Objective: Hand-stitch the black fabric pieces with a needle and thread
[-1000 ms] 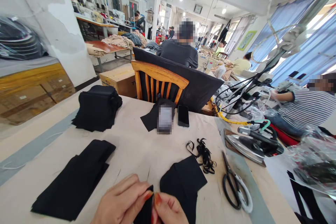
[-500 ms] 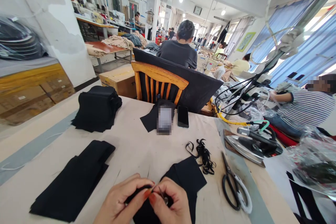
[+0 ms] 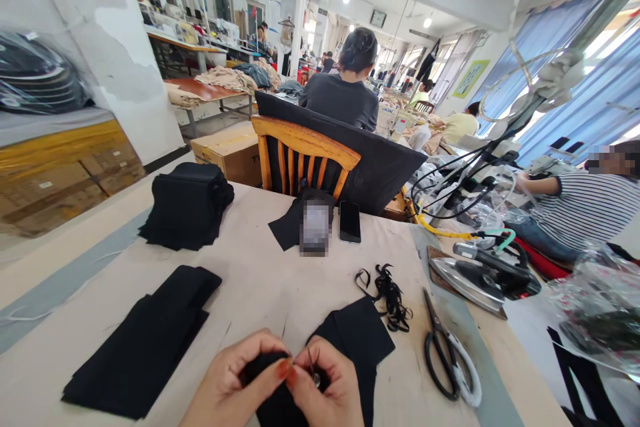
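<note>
Close together at the bottom middle, my left hand [image 3: 249, 373] and my right hand [image 3: 324, 380] meet at the fingertips. Left thumb and fingers pinch a piece of black fabric [image 3: 267, 361] at its upper edge. My right hand pinches the same edge, with a small metal tool [image 3: 317, 379] tucked in its fingers; it looks like thread snips, mostly hidden. Black fabric pieces [image 3: 364, 333] lie flat just beyond the right hand. Farther off is a tangle of thin black strips [image 3: 390, 297]. Scissors [image 3: 440, 340] with black and white handles lie to the right.
Stacks of black fabric, one near [image 3: 145, 340] and one far [image 3: 187, 203], lie on the left of the cloth-covered table [image 3: 250, 260]. A phone [image 3: 349, 221] and an iron [image 3: 480, 277] are toward the back and right. A wooden chair [image 3: 305, 140] and co-workers are beyond.
Both hands stay nearly in place. The fingertips shift slightly against the fabric edge, and the view tilts a little. Ahead, the seated person's head turns slightly to the right.
</note>
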A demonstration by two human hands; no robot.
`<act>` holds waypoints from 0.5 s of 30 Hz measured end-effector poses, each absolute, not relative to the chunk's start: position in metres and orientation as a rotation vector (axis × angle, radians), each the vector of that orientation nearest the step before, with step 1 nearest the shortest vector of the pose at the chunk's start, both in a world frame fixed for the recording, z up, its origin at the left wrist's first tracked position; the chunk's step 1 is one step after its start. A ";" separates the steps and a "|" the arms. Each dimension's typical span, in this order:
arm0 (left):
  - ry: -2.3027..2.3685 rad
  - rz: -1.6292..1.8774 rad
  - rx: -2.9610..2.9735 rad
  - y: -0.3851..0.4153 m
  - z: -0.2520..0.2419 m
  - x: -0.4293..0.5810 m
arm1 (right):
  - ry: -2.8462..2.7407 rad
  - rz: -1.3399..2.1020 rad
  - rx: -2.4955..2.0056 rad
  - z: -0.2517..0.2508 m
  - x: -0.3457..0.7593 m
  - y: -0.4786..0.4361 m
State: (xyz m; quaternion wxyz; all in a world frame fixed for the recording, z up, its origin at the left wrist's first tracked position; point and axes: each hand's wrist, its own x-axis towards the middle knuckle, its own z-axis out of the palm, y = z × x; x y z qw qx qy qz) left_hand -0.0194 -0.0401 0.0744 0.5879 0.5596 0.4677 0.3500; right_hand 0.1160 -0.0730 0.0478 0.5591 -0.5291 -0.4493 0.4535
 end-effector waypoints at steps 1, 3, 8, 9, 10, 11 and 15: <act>1.062 0.829 1.316 -0.040 0.075 -0.020 | -1.054 1.072 -1.248 0.050 0.116 -0.073; 1.028 0.856 1.318 -0.041 0.074 -0.021 | -1.050 1.074 -1.251 0.051 0.115 -0.072; 1.011 0.858 1.285 -0.038 0.069 -0.020 | -1.042 1.128 -1.245 0.047 0.116 -0.073; 1.006 0.856 1.293 -0.037 0.068 -0.019 | -1.046 1.130 -1.251 0.047 0.117 -0.073; 1.003 0.857 1.302 -0.036 0.068 -0.019 | -1.057 1.125 -1.262 0.047 0.118 -0.073; 1.005 0.862 1.310 -0.034 0.069 -0.019 | -1.079 1.111 -1.275 0.048 0.120 -0.074; 1.055 0.890 1.338 -0.033 0.076 -0.019 | -1.342 0.921 -1.270 0.061 0.134 -0.075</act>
